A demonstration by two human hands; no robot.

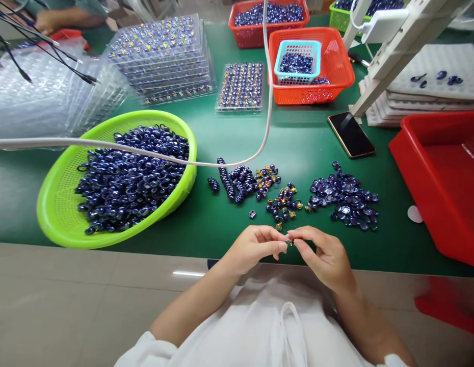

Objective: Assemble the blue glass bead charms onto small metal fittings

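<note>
Right of the green basket (61, 199), the left hand (254, 250) and right hand (326, 255) pinch a tiny part (291, 242) in a narrow, shared grip. It seems light, stiff, perhaps slippery; opposite edges suit holding.

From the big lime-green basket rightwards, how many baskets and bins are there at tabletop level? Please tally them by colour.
Red or orange-red: 3 (back basket, middle basket, right-hand bin)
Green: 2 (big lime-green basket, back-right basket)
Turquoise: 1 (small basket, inside the middle one)
Total: 6
</note>
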